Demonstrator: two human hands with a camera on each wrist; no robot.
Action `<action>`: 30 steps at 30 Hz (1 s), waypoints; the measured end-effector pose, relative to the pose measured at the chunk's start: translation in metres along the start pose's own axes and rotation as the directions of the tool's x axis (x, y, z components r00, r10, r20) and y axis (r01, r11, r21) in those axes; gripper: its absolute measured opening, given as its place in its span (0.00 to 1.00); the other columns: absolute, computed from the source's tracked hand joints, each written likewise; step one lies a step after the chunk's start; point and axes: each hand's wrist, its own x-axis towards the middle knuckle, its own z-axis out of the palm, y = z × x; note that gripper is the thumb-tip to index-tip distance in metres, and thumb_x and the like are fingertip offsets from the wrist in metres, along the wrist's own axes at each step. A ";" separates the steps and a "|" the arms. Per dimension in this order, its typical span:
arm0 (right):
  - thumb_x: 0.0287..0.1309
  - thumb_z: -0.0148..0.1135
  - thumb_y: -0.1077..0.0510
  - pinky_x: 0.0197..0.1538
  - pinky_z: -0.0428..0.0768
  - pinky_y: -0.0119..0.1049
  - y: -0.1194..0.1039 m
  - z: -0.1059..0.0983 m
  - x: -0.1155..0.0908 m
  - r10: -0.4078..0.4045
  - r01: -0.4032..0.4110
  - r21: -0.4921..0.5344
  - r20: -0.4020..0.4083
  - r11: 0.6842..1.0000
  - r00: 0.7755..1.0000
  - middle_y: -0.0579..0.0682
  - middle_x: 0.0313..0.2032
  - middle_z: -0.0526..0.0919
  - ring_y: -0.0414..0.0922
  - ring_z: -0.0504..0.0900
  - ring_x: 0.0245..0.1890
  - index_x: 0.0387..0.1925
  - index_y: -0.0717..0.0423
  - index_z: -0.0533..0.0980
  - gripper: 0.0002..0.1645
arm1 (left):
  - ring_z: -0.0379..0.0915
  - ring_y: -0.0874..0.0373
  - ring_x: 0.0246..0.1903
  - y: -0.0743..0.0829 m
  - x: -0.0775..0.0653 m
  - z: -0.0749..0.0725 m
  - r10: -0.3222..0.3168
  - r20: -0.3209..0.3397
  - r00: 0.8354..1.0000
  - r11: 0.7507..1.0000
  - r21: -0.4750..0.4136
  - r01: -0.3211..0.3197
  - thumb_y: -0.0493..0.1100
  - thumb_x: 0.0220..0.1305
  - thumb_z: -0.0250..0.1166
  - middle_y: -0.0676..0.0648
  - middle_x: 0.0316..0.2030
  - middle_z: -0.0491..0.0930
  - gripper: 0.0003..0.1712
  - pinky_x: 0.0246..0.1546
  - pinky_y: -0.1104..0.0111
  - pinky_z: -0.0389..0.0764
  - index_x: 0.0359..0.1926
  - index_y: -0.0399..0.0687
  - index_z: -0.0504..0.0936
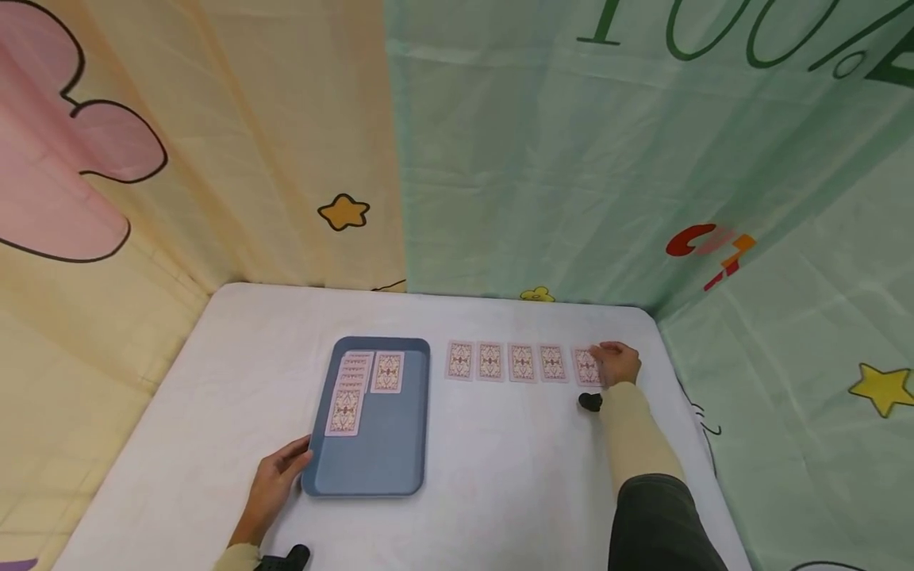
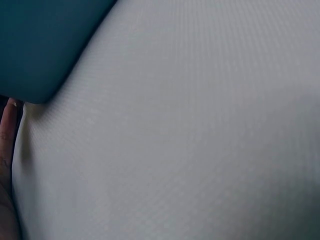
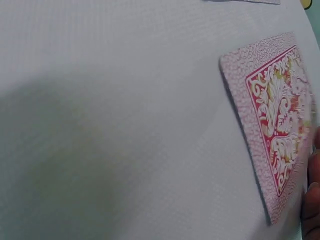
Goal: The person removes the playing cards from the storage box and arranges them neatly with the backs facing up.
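My left hand (image 1: 273,480) holds the left rim of a blue-grey tray (image 1: 371,476), its thumb and fingers at the edge. A fingertip meets the tray's corner (image 2: 37,95) in the left wrist view. On the tray, several face-down playing cards (image 1: 346,408) overlap in a column, with a single card (image 1: 388,373) beside them. At the right end of a row, my right hand (image 1: 620,365) pinches the right edge of a playing card (image 1: 585,366). Its patterned red back (image 3: 275,120) bends slightly in the right wrist view, with fingers (image 3: 313,170) along that edge.
Several more face-down cards (image 1: 490,362) lie in a spaced row between the tray and my right hand. A white cloth (image 1: 500,468) covers the table. Printed curtains (image 1: 535,174) hang behind it and at both sides. A small black object (image 1: 589,402) shows by my right wrist.
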 end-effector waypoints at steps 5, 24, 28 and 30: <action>0.61 0.64 0.55 0.38 0.73 0.30 -0.004 0.001 -0.009 -0.006 0.007 0.008 -0.056 1.000 0.998 0.59 0.47 0.80 0.49 0.76 0.43 0.48 0.63 0.78 0.18 | 0.69 0.71 0.53 -0.001 -0.005 -0.001 -0.026 0.003 1.000 1.000 0.010 0.026 0.44 0.71 0.57 0.30 0.62 0.69 0.28 0.45 0.90 0.65 0.63 0.26 0.68; 0.60 0.66 0.56 0.41 0.75 0.36 -0.083 0.103 -0.118 -0.279 0.240 0.181 0.232 0.954 0.932 0.53 0.45 0.80 0.48 0.75 0.43 0.50 0.61 0.78 0.19 | 0.67 0.73 0.52 -0.003 -0.003 0.000 0.070 -0.006 0.998 0.997 0.036 -0.070 0.45 0.71 0.57 0.32 0.60 0.72 0.27 0.46 0.90 0.63 0.62 0.29 0.71; 0.58 0.67 0.58 0.39 0.76 0.33 -0.093 0.134 -0.146 -0.352 0.293 0.222 0.310 0.930 0.883 0.53 0.40 0.82 0.47 0.77 0.40 0.47 0.62 0.79 0.17 | 0.63 0.82 0.48 -0.004 -0.002 -0.002 0.065 0.009 0.998 0.998 0.009 -0.065 0.45 0.71 0.57 0.32 0.61 0.71 0.27 0.46 0.90 0.64 0.63 0.29 0.70; 0.57 0.68 0.59 0.38 0.77 0.33 -0.097 0.147 -0.158 -0.393 0.322 0.249 0.335 0.913 0.856 0.53 0.38 0.82 0.47 0.78 0.38 0.46 0.64 0.79 0.17 | 0.61 0.85 0.46 -0.005 -0.002 -0.002 0.071 0.014 0.997 0.997 -0.009 -0.071 0.45 0.71 0.57 0.32 0.61 0.71 0.28 0.46 0.90 0.64 0.63 0.28 0.70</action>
